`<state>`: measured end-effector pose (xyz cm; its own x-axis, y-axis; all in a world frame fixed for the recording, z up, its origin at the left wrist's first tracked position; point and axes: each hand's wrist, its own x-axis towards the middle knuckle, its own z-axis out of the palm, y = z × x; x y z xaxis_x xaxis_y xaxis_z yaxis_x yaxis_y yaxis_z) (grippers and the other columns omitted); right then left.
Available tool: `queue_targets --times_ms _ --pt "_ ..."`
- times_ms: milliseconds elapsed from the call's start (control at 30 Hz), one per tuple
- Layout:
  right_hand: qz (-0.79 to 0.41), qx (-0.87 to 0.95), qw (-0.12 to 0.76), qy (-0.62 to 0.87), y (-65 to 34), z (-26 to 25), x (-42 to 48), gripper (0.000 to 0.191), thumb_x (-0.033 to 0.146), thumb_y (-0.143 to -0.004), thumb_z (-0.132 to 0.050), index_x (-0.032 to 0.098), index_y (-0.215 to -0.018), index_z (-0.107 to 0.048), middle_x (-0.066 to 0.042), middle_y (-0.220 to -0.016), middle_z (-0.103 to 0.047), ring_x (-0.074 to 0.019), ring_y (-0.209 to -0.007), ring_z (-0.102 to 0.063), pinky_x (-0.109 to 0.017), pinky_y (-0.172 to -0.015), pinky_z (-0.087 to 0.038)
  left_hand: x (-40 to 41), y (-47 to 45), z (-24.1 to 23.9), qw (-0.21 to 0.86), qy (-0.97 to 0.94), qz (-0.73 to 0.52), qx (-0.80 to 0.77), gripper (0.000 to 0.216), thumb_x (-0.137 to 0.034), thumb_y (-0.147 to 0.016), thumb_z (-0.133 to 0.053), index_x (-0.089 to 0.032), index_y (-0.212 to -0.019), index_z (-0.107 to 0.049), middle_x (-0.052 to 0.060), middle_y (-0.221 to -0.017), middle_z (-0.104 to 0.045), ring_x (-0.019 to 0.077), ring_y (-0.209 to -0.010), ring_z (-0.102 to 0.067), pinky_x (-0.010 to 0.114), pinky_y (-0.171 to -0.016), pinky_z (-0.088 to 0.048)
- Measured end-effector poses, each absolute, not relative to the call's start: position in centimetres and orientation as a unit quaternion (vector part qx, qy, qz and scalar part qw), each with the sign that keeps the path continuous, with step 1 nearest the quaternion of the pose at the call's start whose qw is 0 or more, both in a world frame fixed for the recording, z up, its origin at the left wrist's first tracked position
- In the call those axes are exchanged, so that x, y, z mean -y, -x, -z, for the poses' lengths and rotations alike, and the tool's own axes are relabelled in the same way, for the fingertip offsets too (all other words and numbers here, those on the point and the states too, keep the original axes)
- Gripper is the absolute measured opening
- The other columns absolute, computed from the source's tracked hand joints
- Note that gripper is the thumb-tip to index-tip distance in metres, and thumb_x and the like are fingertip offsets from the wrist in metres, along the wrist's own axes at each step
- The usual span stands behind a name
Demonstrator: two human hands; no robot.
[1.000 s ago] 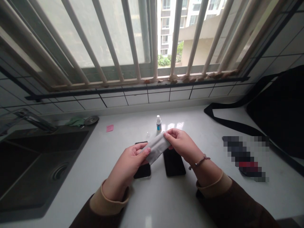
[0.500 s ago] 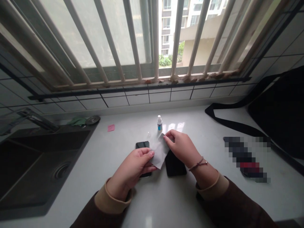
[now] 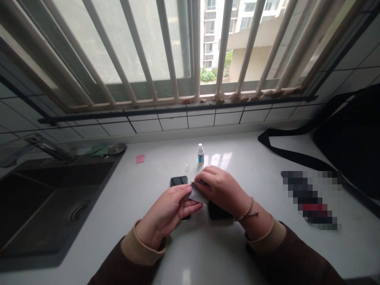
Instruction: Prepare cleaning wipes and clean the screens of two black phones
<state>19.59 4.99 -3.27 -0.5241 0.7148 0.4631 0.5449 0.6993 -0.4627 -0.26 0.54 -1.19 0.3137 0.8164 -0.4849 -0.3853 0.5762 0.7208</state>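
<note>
Both my hands pinch a small grey cloth over the white counter. My left hand grips its near left edge between thumb and fingers. My right hand is closed over its far side, fingers curled down. Under my left hand lies a black phone, screen up, partly covered. A second black phone lies under my right hand, mostly hidden. A small white dropper bottle with a blue label stands upright just behind my hands.
A dark sink with a tap fills the left. A pink scrap and a green cloth lie near it. A black bag with a strap sits right, beside a blurred-out object. Barred window behind.
The cloth, stretched long between my hands a second ago, is now gathered small. My hands have come together and my right hand has lowered onto it.
</note>
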Motion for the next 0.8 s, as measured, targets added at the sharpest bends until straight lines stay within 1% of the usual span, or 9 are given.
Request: queue_targets --times_ms 100,233,333,400,633,800 --pt "-0.119 0.876 0.335 0.326 -19.51 3.62 -4.98 0.016 0.026 -0.108 -0.062 0.021 -0.095 -0.069 -0.007 -0.093 -0.069 -0.0219 -0.085 -0.06 -0.035 -0.078 -0.046 -0.62 0.25 1.35 0.772 -0.241 -0.396 -0.434 0.016 -0.009 -0.099 -0.062 -0.007 -0.098 -0.078 0.018 -0.105 -0.079 0.021 -0.087 -0.08 0.039 -0.093 -0.068" --pt "-0.1 0.882 0.353 0.298 -19.5 3.64 -4.96 0.018 0.028 -0.109 -0.062 0.021 -0.094 -0.07 -0.006 -0.09 -0.068 -0.0207 -0.082 -0.058 -0.034 -0.074 -0.045 -0.73 0.31 1.45 0.774 -0.223 -0.411 -0.427 0.018 -0.006 -0.097 -0.06 -0.005 -0.094 -0.077 0.02 -0.104 -0.079 0.0236 -0.091 -0.08 0.044 -0.099 -0.066" --pt "-0.108 0.879 0.366 0.285 -19.5 3.36 -4.89 0.019 0.03 -0.109 -0.062 0.021 -0.094 -0.07 -0.006 -0.089 -0.068 -0.02 -0.081 -0.059 -0.033 -0.074 -0.045 -0.8 0.38 1.4 0.778 -0.223 -0.414 -0.417 0.017 -0.007 -0.098 -0.06 -0.004 -0.095 -0.077 0.02 -0.103 -0.079 0.0243 -0.092 -0.079 0.047 -0.104 -0.063" --pt "-0.117 0.876 0.374 0.28 -19.54 3.2 -4.85 0.018 0.029 -0.108 -0.064 0.021 -0.094 -0.069 -0.005 -0.09 -0.069 -0.0198 -0.082 -0.059 -0.032 -0.074 -0.046 -0.84 0.4 1.33 0.776 -0.222 -0.416 -0.418 0.017 -0.007 -0.099 -0.061 -0.004 -0.097 -0.077 0.021 -0.103 -0.079 0.0243 -0.093 -0.079 0.047 -0.106 -0.062" --pt "-0.14 0.882 0.376 0.248 -19.71 3.02 -4.71 0.009 0.021 -0.105 -0.066 0.022 -0.097 -0.069 -0.005 -0.091 -0.069 -0.0194 -0.083 -0.059 -0.032 -0.075 -0.046 -0.96 0.31 1.22 0.76 -0.204 -0.442 -0.431 0.015 -0.008 -0.098 -0.062 -0.007 -0.094 -0.076 0.016 -0.093 -0.076 0.0221 -0.088 -0.077 0.044 -0.101 -0.065" --pt "-0.144 0.884 0.374 0.242 -19.6 2.9 -4.62 0.008 0.022 -0.106 -0.066 0.022 -0.099 -0.07 -0.005 -0.092 -0.069 -0.0195 -0.083 -0.059 -0.032 -0.075 -0.046 -0.86 0.33 1.34 0.762 -0.206 -0.443 -0.425 0.014 -0.006 -0.096 -0.062 -0.008 -0.092 -0.075 0.016 -0.094 -0.076 0.0221 -0.087 -0.077 0.043 -0.099 -0.066"
